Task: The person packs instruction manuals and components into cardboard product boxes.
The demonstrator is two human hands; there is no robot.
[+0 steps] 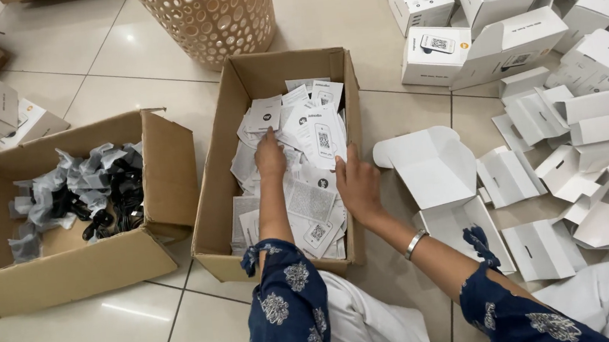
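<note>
Reaching into the middle cardboard box (352,158), the left hand (269,154) is pressing flat, fingers together, on the pile of white leaflets (299,194). The right hand (357,182) is pinching one leaflet (322,137) by its edge (probably to lift it off the others). Another cardboard box (169,170) is holding bagged black cables (88,194), and white folded cartons (567,158) are lying on the floor (81,59).
</note>
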